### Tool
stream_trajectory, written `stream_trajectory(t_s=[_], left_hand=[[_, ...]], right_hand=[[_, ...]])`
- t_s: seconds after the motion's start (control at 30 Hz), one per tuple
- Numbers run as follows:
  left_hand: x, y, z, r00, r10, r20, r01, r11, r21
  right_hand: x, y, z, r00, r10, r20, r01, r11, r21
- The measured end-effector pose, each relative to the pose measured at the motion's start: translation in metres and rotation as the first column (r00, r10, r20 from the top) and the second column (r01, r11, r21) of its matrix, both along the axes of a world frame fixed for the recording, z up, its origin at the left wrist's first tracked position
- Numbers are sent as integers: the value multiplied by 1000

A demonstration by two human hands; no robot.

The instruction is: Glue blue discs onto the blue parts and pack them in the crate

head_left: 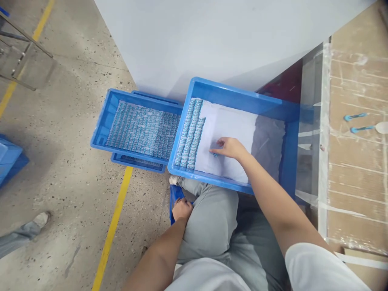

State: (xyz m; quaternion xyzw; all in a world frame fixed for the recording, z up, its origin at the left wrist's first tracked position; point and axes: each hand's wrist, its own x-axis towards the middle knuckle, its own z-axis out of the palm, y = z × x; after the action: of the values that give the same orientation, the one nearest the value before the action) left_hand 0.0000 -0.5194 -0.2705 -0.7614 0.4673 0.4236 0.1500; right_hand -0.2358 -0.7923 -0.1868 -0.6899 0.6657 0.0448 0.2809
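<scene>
Over the white liner [232,117] of the large blue crate, my right hand [228,147] has its fingers bent together at a small blue piece [216,154], mostly hidden beneath them. Rows of similar small blue-and-white pieces [190,135] stand packed along the crate's left side. My left hand [182,209] is closed beside my left knee, against a blue plastic object [172,200] low by my leg. Whatever the left fingers may hold is hidden.
Left of the large crate [212,178] is another blue crate [98,137], filled with rows of the pieces, above a further crate [138,163]. Two blue elongated pieces [354,117] lie on taped cardboard [357,182] at right. Another person's foot [41,219] shows at left.
</scene>
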Motion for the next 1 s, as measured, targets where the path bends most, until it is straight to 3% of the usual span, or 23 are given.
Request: stream_trajectory(t_s=[0.17, 0.33, 0.67, 1.0], left_hand=[[0, -2, 4, 1000, -7, -11, 7, 1000, 7], [-1, -4, 8, 1000, -8, -26, 9, 1000, 21], [-3, -6, 14, 1000, -3, -22, 4, 999, 50], [-3, -3, 6, 1000, -21, -15, 22, 997, 69]], right_hand=[[-13, 36, -23, 1000, -25, 15, 26, 999, -30], [-21, 29, -35, 972, -154, 179, 160, 987, -20], [-35, 11, -30, 901, -356, 247, 382, 922, -67], [-18, -3, -29, 918, -370, 141, 387, 914, -123]])
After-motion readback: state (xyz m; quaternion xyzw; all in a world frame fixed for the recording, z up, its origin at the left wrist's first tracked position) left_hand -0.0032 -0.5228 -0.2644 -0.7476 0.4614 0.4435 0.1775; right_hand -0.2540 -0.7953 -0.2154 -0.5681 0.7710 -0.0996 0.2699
